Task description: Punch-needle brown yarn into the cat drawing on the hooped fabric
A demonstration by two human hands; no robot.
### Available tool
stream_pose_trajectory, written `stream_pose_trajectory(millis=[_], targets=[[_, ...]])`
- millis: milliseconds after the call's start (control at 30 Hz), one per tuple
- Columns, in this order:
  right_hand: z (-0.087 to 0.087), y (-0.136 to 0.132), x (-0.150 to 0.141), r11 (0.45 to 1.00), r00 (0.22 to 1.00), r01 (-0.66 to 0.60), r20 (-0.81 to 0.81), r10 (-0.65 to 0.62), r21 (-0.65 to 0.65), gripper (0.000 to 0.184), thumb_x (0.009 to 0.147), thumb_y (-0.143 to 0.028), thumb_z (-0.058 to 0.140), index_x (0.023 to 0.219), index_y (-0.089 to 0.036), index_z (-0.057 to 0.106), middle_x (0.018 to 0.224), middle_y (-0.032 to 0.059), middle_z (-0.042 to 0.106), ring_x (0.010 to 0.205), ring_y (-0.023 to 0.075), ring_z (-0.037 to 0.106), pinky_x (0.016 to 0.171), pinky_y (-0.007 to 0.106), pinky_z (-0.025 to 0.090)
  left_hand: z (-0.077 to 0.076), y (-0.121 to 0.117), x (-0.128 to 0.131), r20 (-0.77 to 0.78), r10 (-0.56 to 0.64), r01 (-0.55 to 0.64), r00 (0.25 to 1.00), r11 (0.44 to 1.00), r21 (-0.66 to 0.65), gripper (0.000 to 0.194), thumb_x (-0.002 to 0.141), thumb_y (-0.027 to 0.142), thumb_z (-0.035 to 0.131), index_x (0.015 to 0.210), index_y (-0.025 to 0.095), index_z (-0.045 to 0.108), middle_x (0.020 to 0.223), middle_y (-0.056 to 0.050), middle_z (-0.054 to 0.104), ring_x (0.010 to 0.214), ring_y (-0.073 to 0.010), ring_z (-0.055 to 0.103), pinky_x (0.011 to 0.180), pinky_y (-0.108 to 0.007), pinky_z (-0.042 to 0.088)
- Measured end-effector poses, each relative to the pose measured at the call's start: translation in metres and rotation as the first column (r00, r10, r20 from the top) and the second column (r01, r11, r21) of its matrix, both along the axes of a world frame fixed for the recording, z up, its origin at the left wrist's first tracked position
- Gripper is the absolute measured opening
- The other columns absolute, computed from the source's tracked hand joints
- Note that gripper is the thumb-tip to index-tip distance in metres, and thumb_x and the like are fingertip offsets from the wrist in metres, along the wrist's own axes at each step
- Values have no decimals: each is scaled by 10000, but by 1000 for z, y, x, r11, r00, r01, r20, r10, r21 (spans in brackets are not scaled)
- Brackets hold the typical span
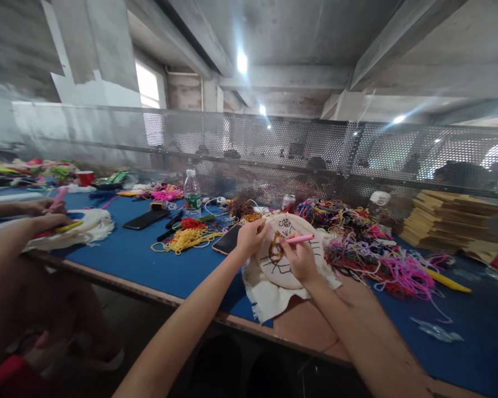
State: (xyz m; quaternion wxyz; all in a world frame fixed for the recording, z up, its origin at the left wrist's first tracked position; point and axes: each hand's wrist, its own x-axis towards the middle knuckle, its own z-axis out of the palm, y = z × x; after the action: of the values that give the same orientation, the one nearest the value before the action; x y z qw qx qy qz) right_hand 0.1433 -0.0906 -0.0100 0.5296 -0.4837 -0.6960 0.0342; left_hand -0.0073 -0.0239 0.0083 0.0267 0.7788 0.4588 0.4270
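In the middle of the head view, white cloth (269, 301) is stretched in a round embroidery hoop (288, 286), its frayed edges hanging loose around it. The cloth bears dark drawn lines and a patch of orange-brown stitching (276, 251). My left hand (251, 237) is closed on the hoop's left rim. My right hand (302, 261) grips a pink pen-like punch needle (301, 239), its tip end at the cloth beside the stitching. The exact contact of the tip is hidden by my fingers.
Tangled yarn (398, 271) lies right of the hoop, yellow yarn (186, 241) to its left. A phone (227, 240), another phone (146, 219) and a bottle (192, 193) stand or lie nearby. Brown envelopes (440, 221) are stacked at right. A co-worker's hands (45, 215) work at left.
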Motion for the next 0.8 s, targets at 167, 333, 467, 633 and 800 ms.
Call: stream_pose_trajectory(millis=[167, 333, 467, 633, 800], targets=[[1, 0, -1, 1000, 1000, -8, 0, 8, -13, 222, 868, -386, 411, 734, -216, 459, 622, -8, 538, 592, 163, 524, 602, 269, 362, 0, 0, 0, 14, -10, 10, 1000, 1000, 1, 340, 838, 407, 387, 613, 176, 491, 550, 7, 485, 525, -114, 365, 529, -232, 205], [0, -1, -1, 999, 999, -31, -31, 30, -24, 224, 868, -386, 413, 718, -221, 439, 607, -14, 526, 586, 159, 522, 579, 263, 358, 0, 0, 0, 23, -22, 22, 1000, 1000, 1, 316, 831, 404, 401, 647, 176, 521, 571, 6, 514, 538, -112, 388, 537, -228, 212], [0, -1, 0, 999, 999, -31, -29, 31, -13, 219, 868, -391, 419, 735, -219, 441, 630, -8, 535, 599, 159, 520, 583, 264, 365, 0, 0, 0, 22, -22, 22, 1000, 1000, 0, 331, 834, 413, 390, 651, 172, 523, 567, 6, 512, 533, -108, 383, 531, -226, 207], [0, 0, 0, 1000, 999, -25, -27, 25, -19, 222, 869, -394, 430, 741, -213, 439, 612, -21, 528, 576, 148, 517, 581, 259, 363, 0, 0, -1, 6, -24, 24, 1000, 1000, 1, 357, 839, 433, 374, 637, 169, 506, 559, 10, 494, 526, -104, 359, 529, -224, 204], [-1, 0, 1, 999, 999, -30, -39, 29, -14, 224, 869, -402, 431, 751, -213, 447, 632, -11, 547, 586, 149, 525, 576, 258, 368, -1, 1, 0, -5, -13, 13, 1000, 1000, -14, 352, 842, 431, 372, 646, 173, 509, 567, 9, 495, 538, -108, 370, 539, -225, 214]])
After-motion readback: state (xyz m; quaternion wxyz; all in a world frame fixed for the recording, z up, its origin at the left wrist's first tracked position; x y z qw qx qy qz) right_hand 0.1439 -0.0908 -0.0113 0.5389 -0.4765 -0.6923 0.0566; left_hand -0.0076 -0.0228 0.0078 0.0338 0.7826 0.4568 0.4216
